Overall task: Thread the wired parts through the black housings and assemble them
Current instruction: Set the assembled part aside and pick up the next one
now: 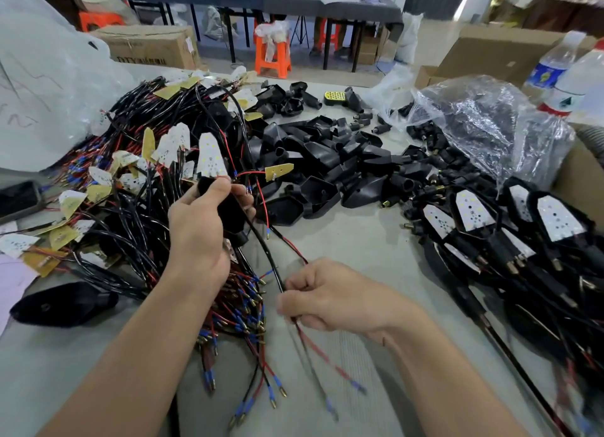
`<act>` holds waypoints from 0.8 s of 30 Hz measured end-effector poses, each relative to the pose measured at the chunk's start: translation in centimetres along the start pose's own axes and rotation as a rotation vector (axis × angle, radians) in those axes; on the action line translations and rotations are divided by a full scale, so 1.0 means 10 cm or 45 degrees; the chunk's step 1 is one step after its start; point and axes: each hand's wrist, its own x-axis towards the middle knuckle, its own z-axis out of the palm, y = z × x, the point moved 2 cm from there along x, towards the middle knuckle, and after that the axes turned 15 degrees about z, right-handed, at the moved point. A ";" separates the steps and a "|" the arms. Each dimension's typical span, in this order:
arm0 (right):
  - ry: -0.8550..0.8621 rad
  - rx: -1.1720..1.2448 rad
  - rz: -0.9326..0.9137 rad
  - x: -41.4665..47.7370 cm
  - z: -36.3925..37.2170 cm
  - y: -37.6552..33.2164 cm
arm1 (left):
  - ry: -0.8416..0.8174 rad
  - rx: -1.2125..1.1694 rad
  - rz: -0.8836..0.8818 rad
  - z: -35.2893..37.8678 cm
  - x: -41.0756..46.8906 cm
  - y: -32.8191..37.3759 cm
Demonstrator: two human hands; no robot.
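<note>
The left hand [199, 233] grips a black housing [233, 212] near the middle of the table [353, 240] — a white board [211, 157] pokes from its top. The right hand [330, 297] pinches the black cable [264, 250] trailing from it between curled fingers [294, 302]. Loose wired boards [130, 181] heap along the left edge — empty housings [327, 161] lie farther back.

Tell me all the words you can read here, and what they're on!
"DTY" on the cardboard box; the marks after it are blurred.
Blue-label bottle: print too blurred to read.
Second bottle, at the picture's edge: label too blurred to read.
</note>
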 end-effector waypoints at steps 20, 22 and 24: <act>0.384 0.609 -0.436 0.02 -0.31 0.05 | -0.747 0.163 -0.364 0.21 -0.41 -0.15; 0.544 0.578 -0.400 0.07 -0.24 0.03 | -0.811 0.267 -0.368 0.21 -0.42 -0.20; 0.710 0.547 -0.337 0.11 -0.22 0.03 | -0.875 0.265 -0.344 0.21 -0.42 -0.22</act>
